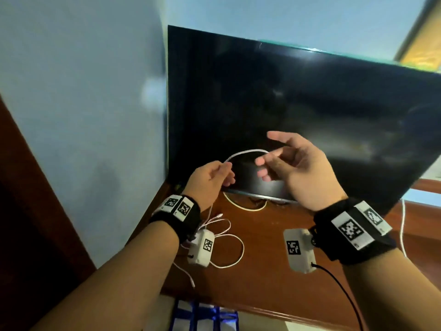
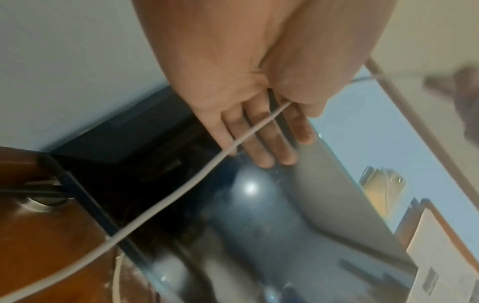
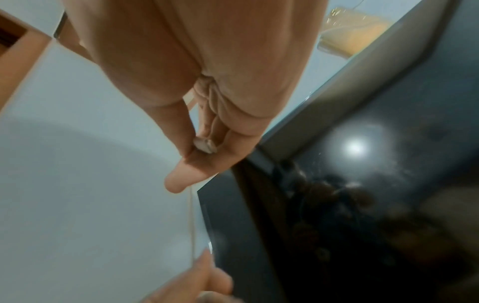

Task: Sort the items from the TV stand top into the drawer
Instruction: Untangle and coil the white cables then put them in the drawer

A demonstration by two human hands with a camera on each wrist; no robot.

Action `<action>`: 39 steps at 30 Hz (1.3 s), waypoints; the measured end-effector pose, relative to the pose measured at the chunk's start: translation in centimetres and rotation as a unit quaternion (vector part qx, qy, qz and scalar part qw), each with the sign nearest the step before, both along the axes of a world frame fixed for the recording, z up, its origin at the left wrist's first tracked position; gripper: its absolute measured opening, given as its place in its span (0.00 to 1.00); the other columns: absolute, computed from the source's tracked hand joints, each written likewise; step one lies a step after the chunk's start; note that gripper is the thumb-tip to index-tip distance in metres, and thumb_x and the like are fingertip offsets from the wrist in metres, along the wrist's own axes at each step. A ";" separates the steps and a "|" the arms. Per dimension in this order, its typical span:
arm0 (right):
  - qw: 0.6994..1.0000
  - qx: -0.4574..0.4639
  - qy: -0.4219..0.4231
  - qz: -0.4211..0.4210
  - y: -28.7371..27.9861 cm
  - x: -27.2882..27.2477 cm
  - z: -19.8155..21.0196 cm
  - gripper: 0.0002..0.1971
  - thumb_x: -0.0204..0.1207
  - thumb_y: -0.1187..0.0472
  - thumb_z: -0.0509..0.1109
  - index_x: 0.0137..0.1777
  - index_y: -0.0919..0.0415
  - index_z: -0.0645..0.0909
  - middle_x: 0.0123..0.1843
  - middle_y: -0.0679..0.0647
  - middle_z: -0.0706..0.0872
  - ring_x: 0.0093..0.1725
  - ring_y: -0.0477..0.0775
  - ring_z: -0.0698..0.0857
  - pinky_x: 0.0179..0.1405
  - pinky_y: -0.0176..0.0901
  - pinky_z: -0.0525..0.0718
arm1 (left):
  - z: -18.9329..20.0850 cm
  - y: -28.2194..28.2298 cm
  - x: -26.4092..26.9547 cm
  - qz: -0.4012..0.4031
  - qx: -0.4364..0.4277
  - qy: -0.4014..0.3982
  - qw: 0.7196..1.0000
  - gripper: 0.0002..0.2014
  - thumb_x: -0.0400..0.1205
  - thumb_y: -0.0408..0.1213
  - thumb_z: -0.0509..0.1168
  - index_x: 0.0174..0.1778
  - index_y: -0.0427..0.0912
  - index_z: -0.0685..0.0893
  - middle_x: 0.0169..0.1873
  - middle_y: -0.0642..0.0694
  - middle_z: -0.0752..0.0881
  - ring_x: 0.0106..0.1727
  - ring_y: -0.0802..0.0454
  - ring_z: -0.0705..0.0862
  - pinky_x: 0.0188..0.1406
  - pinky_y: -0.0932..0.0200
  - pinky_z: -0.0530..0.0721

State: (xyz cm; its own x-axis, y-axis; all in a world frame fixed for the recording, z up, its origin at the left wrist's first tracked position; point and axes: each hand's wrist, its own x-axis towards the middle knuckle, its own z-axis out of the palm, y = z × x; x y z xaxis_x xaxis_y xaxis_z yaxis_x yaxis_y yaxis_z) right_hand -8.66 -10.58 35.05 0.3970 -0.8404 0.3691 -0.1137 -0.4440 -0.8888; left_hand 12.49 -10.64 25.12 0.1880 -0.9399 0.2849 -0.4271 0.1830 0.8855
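White cable (image 1: 245,152) is held up in an arc in front of the TV (image 1: 298,115), above the back left corner of the TV stand top (image 1: 262,247). Left hand (image 1: 210,180) is curled round one part of it; in the left wrist view the cable is seen running across the fingers (image 2: 259,143) under the thumb. Right hand (image 1: 296,168) pinches the other part between thumb and index, remaining fingers spread. The rest trails down from the left hand to loose loops (image 1: 229,247) near the left edge of the stand top, with another loop (image 1: 245,206) by the TV base (image 1: 260,195).

Risks, as judged:
- Loop by the TV base could be snagged if slack is pulled fast.
- Trailing loops may be tangled into the wrist rig leads, which hang close by.
- Thin cable in a two-finger pinch could be slipped under tension, and the coil lost.

No drawer is in view.
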 end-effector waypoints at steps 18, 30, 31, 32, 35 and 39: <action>0.897 0.287 -0.258 0.218 6.5 -3.8 3.3 0.17 0.91 0.53 0.59 0.43 0.61 0.81 0.27 0.54 0.68 0.21 0.48 0.68 0.22 0.40 0.58 | 9.2 2.0 -4.3 -0.109 -0.032 0.024 0.993 0.07 0.88 0.50 0.66 0.51 0.55 0.87 0.35 0.64 0.83 0.36 0.68 0.80 0.48 0.52 0.78; 0.975 -0.164 0.037 -0.143 1.6 -7.6 4.4 0.13 0.90 0.56 0.64 0.59 0.53 0.91 0.61 0.45 0.92 0.68 0.46 0.86 0.75 0.39 0.78 | 9.9 8.9 -9.4 -0.152 -0.081 -0.174 0.970 0.13 0.92 0.54 0.57 0.57 0.63 0.89 0.42 0.53 0.90 0.45 0.53 0.88 0.53 0.47 0.85; 0.977 -0.143 0.089 -0.135 1.5 -8.0 3.6 0.14 0.90 0.53 0.64 0.54 0.51 0.91 0.54 0.47 0.94 0.61 0.49 0.89 0.70 0.45 0.82 | 10.5 9.0 -9.5 -0.135 -0.087 -0.189 0.969 0.14 0.91 0.55 0.57 0.53 0.63 0.89 0.40 0.51 0.90 0.43 0.51 0.88 0.52 0.43 0.85; 0.980 -0.110 0.121 -0.116 1.5 -8.2 2.6 0.16 0.90 0.50 0.62 0.50 0.53 0.90 0.48 0.50 0.94 0.53 0.51 0.91 0.65 0.54 0.85 | 11.2 9.1 -9.6 -0.116 -0.103 -0.202 0.967 0.15 0.90 0.56 0.58 0.49 0.61 0.90 0.36 0.52 0.89 0.38 0.54 0.87 0.46 0.44 0.85; 0.994 0.012 0.102 -0.025 3.4 -8.2 1.3 0.21 0.93 0.52 0.59 0.48 0.66 0.86 0.31 0.59 0.88 0.33 0.63 0.82 0.43 0.56 0.86 | 13.7 8.9 -9.6 -0.056 -0.159 -0.238 0.956 0.24 0.90 0.58 0.58 0.33 0.54 0.88 0.30 0.64 0.84 0.32 0.60 0.83 0.38 0.57 0.79; 0.993 0.094 -0.001 0.066 6.7 -7.7 1.5 0.27 0.92 0.52 0.56 0.48 0.75 0.86 0.21 0.59 0.70 0.30 0.67 0.70 0.31 0.40 0.80 | 15.2 7.3 -9.4 -0.026 -0.157 -0.217 0.963 0.32 0.89 0.62 0.56 0.23 0.46 0.78 0.22 0.55 0.81 0.25 0.58 0.80 0.33 0.55 0.80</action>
